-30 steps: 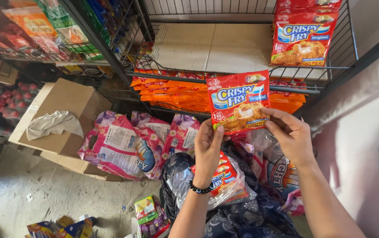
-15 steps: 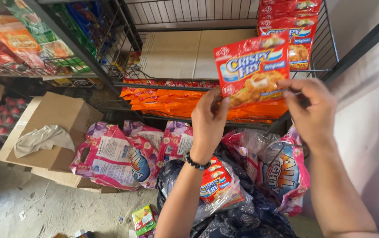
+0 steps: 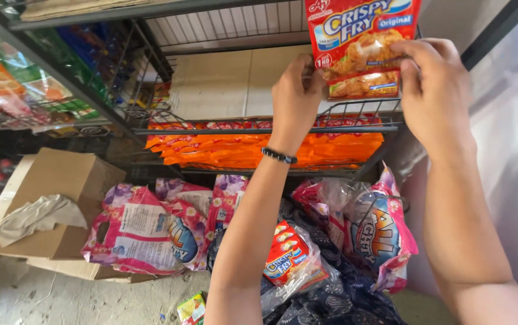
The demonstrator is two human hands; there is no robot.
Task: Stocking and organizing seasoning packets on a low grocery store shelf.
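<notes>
A red breading-mix packet (image 3: 360, 37) is held up at the top of the view, over a wire shelf (image 3: 259, 127) lined with cardboard. My left hand (image 3: 296, 96) grips the packet's lower left edge; a dark bracelet sits on that wrist. My right hand (image 3: 436, 90) pinches its right edge. Another red packet (image 3: 364, 85) shows just under the raised one. Below my arms, a clear plastic bag (image 3: 289, 268) holds more red packets.
Orange sachets (image 3: 259, 149) fill the shelf below. Pink detergent bags (image 3: 144, 232) lie on the floor by a cardboard box (image 3: 60, 180) with a cloth on it. More pink bags (image 3: 379, 232) sit at right, beside a pale wall (image 3: 511, 150). Racks of snacks (image 3: 12, 84) stand at left.
Both hands have lifted the red packet from chest height up to the upper wire shelf, and the view has tilted up with it.
</notes>
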